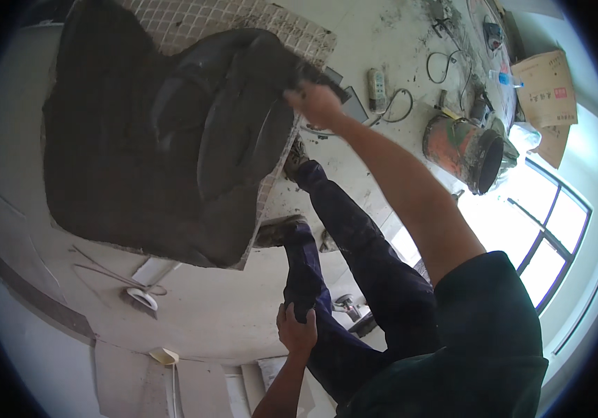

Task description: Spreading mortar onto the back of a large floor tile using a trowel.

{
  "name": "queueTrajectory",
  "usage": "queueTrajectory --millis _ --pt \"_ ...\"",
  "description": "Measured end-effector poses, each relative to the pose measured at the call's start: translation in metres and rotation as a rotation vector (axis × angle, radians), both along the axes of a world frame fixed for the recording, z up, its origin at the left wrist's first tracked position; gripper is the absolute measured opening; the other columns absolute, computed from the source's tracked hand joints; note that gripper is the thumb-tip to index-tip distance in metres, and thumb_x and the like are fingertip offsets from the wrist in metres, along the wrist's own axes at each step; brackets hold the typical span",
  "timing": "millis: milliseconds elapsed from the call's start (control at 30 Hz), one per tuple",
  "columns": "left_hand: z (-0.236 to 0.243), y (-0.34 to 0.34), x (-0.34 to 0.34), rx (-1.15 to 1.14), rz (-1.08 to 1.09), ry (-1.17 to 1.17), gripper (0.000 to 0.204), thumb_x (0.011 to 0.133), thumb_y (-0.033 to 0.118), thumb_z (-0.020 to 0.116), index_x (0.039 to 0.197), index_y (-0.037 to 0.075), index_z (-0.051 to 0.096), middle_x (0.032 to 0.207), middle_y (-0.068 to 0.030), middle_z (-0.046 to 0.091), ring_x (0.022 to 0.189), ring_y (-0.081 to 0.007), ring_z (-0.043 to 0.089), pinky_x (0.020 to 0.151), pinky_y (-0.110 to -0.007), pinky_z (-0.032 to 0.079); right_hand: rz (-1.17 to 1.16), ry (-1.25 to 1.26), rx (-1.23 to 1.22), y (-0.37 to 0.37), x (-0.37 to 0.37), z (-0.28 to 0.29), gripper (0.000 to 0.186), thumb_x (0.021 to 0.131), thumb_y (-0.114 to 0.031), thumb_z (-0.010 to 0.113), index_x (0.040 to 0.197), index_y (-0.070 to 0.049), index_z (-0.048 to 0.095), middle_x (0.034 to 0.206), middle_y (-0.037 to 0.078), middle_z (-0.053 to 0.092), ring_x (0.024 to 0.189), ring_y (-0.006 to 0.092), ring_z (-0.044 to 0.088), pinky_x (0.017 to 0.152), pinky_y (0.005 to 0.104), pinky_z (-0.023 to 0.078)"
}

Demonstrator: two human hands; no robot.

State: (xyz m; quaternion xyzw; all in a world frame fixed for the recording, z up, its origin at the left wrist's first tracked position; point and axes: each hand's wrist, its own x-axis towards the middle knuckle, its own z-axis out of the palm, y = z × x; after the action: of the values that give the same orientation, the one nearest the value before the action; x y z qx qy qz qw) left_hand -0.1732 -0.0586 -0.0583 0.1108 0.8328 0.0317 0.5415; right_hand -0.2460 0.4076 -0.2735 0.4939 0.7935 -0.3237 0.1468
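A large slab with a gridded pale back lies before me, mostly coated in wet dark grey mortar. Curved ridges and smooth sweeps mark the mortar toward the right side. At the slab's right edge my right hand is closed around the handle of a dark, mortar-smeared trowel; motion blurs it, and the blade blends into the mortar. My left hand rests on my left knee, with fingers spread over the dark trouser cloth and nothing in its grasp.
Bare gridded backing shows along the far edge. To the right are a power strip with its cable, a mortar-stained orange bucket on its side, and a cardboard sheet. A white-and-grey tool with a cord lies at lower left.
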Motion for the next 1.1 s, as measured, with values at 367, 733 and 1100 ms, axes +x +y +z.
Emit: queueTrajectory --millis 367,733,1100 --pt "-0.004 -0.007 -0.008 -0.022 -0.103 0.019 0.061 0.08 0.041 0.071 0.125 0.002 0.061 0.137 -0.0218 0.053 0.127 -0.0396 0.05 0.104 -0.05 0.043 -1.289 0.429 -0.727 -0.027 0.016 0.019 0.047 0.09 -0.058 0.059 0.099 -0.012 0.055 0.071 0.005 0.055 0.048 0.0179 0.051 0.042 0.035 0.043" --pt "-0.007 -0.012 -0.014 -0.025 -0.062 0.006 0.06 0.078 0.044 0.071 0.121 0.003 0.063 0.134 -0.0202 0.055 0.125 -0.0379 0.051 0.103 -0.049 0.044 0.295 0.145 -0.135 -0.086 -0.088 0.023 0.048 0.092 -0.05 0.056 0.103 -0.004 0.063 0.083 0.018 0.07 0.083 0.0382 0.069 0.076 0.0497 0.054" --pt "-0.011 -0.018 -0.011 0.029 -0.042 0.082 0.06 0.078 0.046 0.072 0.118 0.002 0.065 0.135 -0.0214 0.054 0.127 -0.039 0.05 0.103 -0.05 0.045 -0.211 0.25 0.089 0.022 -0.118 -0.007 0.05 0.094 -0.051 0.051 0.104 -0.004 0.065 0.095 0.021 0.069 0.092 0.0371 0.068 0.078 0.0532 0.052"
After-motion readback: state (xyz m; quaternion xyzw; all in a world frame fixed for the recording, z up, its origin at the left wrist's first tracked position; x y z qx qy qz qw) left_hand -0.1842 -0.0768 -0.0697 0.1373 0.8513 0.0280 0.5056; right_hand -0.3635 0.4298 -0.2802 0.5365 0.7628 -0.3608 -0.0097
